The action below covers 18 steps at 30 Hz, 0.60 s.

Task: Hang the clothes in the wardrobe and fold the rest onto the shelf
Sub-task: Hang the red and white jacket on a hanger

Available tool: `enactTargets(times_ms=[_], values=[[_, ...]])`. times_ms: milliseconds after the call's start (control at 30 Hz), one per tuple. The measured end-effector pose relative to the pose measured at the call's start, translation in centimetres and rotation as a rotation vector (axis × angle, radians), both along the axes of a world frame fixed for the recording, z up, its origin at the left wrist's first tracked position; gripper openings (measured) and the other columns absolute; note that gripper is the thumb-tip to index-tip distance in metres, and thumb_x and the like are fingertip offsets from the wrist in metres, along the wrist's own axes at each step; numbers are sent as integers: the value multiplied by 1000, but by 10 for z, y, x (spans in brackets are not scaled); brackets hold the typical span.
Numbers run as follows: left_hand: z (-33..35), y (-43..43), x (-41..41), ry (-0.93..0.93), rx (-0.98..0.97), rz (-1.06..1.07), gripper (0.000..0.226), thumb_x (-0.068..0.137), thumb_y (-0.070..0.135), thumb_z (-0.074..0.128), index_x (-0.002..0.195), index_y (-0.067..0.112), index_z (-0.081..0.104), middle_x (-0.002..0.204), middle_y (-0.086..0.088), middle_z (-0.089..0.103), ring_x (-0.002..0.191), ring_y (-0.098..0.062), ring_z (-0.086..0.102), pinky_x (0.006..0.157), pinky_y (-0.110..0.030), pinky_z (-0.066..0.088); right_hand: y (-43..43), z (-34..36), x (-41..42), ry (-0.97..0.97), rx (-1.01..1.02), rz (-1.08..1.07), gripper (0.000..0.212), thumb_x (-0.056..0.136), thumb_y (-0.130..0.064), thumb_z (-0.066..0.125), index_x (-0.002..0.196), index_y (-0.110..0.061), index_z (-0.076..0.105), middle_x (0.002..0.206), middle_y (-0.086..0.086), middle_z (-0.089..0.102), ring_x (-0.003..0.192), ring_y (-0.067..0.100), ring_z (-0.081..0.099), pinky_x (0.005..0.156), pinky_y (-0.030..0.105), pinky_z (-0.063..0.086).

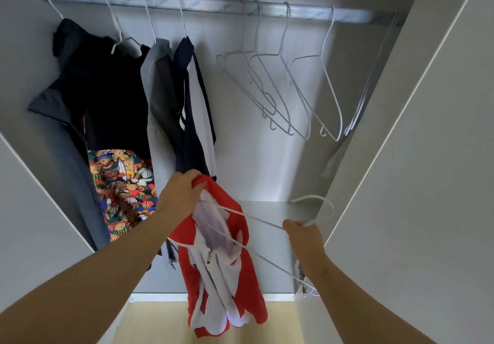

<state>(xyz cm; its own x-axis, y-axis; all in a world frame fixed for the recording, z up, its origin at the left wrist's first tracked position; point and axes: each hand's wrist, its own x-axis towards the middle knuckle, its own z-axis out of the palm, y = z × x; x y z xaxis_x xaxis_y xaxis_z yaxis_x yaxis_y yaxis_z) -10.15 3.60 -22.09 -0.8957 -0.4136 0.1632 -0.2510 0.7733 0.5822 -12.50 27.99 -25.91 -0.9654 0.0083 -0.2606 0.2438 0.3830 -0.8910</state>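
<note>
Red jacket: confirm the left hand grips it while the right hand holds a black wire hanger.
The head view shows the wire hanger is white, not black. The left hand grips the red jacket; the right hand holds the hanger.

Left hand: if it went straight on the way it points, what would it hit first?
Probably the hem of the navy and white garment hanging just beyond the left hand, which grips the red jacket; depth is unclear.
</note>
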Motion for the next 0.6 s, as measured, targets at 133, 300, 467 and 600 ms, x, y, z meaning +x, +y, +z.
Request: enactTargets(times_ms=[133,300,467,600], values=[[1,1,-7,-28,-15,-37,27,95,28,49,115,14,60,97,-15,58,83,-26,57,72,-32,44,2,-1,3,-14,-62,-40,51,78,-11,54,40,-22,23,37,-11,14,37,8,13,41,19,14],[-2,13,-10,-7,-34,-124,26,94,28,50,115,17,61,101,-8,59,91,-21,53,78,-27,39,2,3,4,1,-47,23,57,79,-9,52,29,-16,26,35,-12,13,34,5,11,37,16,15],[2,-2,-7,-68,8,-73,27,96,27,48,118,19,60,110,-5,65,100,-23,56,85,-31,43,21,11,0,-10,-112,-115,47,80,-5,53,48,-21,22,35,-14,15,33,5,13,32,13,15],[7,-3,-6,-96,104,-123,24,94,23,51,114,17,63,110,-4,66,102,-22,59,94,-37,46,12,9,2,-16,-133,-75,49,79,-5,52,46,-23,21,36,-13,14,33,6,11,32,13,13]])
